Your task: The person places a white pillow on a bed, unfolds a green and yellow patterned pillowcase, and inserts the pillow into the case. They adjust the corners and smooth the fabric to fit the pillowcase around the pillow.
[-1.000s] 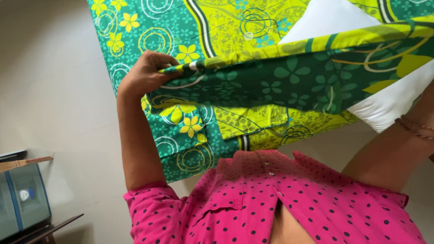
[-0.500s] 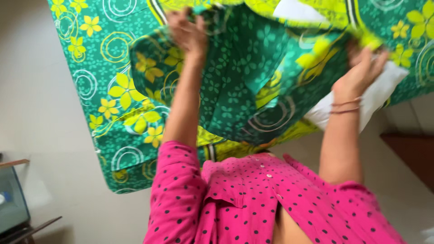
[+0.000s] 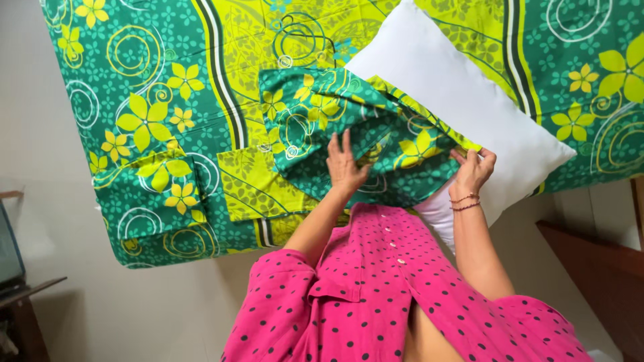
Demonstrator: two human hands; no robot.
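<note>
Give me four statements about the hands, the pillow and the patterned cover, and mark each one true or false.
1. The left hand lies flat with spread fingers on the green floral pillow cover. True.
2. The white pillow is wholly inside the cover. False: most of it lies bare.
3. The right hand pinches the cover's edge beside the pillow. True.
4. The bedsheet under them is plain white. False: it is green and yellow with flowers.

- You're looking down at a bed spread with a green and yellow flowered sheet (image 3: pixel 168 100).
- Pale floor (image 3: pixel 134 315) runs around it, evenly lit.
- Dark wooden furniture (image 3: pixel 597 268) sits on one side, a small dark table (image 3: pixel 23 295) on the other.
</note>
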